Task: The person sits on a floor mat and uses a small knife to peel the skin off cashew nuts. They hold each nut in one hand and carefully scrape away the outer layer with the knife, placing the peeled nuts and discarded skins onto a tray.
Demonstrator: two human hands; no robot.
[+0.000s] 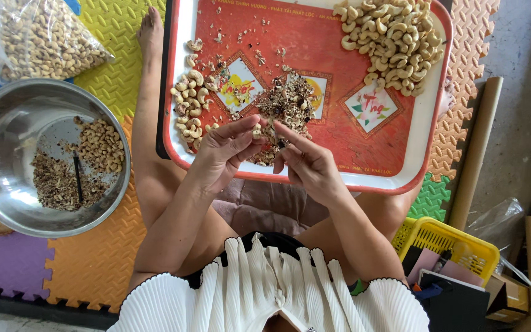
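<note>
Red and white-rimmed, the tray [401,166] is rested across the lap so that the big heap of pale cashews [391,31], the brown pile of skins [287,101] and the smaller unpeeled heap [190,101] are kept apart within reach. Over its near edge a single cashew [257,130] is pinched in the curled fingertips of the left hand [222,150], while the right hand [308,163], fingers drawn together, is set against it, apparently for picking at the skin; whether anything is held in it cannot be told.
</note>
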